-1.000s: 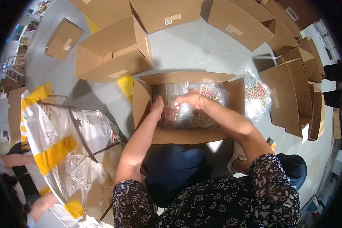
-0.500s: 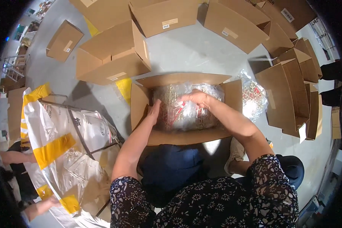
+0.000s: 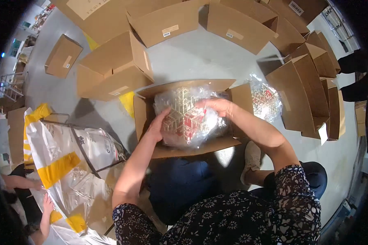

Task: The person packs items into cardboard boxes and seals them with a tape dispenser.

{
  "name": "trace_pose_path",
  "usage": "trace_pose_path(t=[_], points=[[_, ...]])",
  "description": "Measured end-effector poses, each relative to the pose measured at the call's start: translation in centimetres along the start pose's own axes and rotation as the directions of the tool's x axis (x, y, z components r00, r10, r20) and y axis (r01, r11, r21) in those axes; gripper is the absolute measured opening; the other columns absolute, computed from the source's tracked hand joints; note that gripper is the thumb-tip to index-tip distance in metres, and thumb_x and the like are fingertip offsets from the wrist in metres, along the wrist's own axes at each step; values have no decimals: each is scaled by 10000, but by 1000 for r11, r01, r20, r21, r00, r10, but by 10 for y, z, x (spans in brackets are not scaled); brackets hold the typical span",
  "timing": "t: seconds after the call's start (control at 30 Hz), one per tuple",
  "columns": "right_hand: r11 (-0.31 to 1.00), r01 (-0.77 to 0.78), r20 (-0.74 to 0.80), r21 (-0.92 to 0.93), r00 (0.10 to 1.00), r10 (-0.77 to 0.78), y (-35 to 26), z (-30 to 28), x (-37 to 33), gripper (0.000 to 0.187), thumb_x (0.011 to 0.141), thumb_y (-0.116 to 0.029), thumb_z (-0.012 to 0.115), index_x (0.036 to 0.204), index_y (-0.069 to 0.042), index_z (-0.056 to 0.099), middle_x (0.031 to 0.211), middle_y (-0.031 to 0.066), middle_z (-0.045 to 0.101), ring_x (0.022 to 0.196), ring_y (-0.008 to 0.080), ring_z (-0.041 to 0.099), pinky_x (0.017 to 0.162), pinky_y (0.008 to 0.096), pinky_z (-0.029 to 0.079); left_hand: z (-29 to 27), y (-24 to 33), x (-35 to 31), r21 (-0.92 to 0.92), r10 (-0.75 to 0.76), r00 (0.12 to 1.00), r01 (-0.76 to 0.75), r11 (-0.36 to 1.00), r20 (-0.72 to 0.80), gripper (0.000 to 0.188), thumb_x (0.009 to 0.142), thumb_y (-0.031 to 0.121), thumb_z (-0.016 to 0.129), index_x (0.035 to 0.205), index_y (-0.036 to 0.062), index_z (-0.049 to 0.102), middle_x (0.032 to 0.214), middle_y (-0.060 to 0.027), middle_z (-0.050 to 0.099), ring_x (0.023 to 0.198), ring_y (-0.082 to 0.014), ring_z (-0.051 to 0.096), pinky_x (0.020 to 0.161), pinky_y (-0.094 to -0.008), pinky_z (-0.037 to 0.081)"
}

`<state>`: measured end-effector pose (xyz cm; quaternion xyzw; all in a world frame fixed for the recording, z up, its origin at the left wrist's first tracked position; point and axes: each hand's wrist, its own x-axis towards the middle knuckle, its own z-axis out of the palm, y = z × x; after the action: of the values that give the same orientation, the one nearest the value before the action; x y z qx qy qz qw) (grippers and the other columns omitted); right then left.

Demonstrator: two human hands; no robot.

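Observation:
Between my two hands is a snowflake decoration with gold and red arms, wrapped in clear plastic. It is raised above an open cardboard box in front of my knees. My left hand grips its left edge, thumb toward the front. At the upper right edge, my right hand is closed on the wrapping, fingertips near a small red spot. More clear plastic shows inside the box on the right, mostly covered by my right hand and the package.
Another wrapped snowflake lies on the floor right of the box. Open cartons stand in an arc ahead, with several more at right. At left is a white sack with yellow tape, where a co-worker's hands rest.
Both hands have raised the wrapped snowflake out of the box and tilted it face up toward me. The view has shifted a little. The co-worker's lower hand has moved up along the sack.

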<state>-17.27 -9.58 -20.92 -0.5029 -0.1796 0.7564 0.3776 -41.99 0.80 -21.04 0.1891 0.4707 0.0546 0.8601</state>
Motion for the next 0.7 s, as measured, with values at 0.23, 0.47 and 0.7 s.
trace_pose_path(t=[0.23,0.47,0.7], points=[[968,-29,168,248,986,-14,3,-17,-28,480,779,-326,659,1156,-37,589,1194,109,558,1138,206,462,985,360,356,52,-1,-37,544,304,952,-280,791,48,444,799,228,675,1164,16,537,1025,-97,618,897,-189,612,756,-349,512],[898,383,322,217,840,-436,-19,19,-55,267,886,-164,534,1068,16,612,1053,80,619,934,154,564,794,304,481,82,5,-93,485,487,847,-525,699,215,558,761,58,664,1267,-7,439,1185,-93,542,1056,-207,537,897,-341,444],[956,294,219,-1,933,-287,-104,9,-160,473,816,-328,659,1148,0,581,1213,124,563,1131,208,505,945,316,416,167,38,-117,540,537,810,-569,620,237,584,761,67,671,1282,-21,422,1184,-108,539,1037,-197,541,880,-335,449]])
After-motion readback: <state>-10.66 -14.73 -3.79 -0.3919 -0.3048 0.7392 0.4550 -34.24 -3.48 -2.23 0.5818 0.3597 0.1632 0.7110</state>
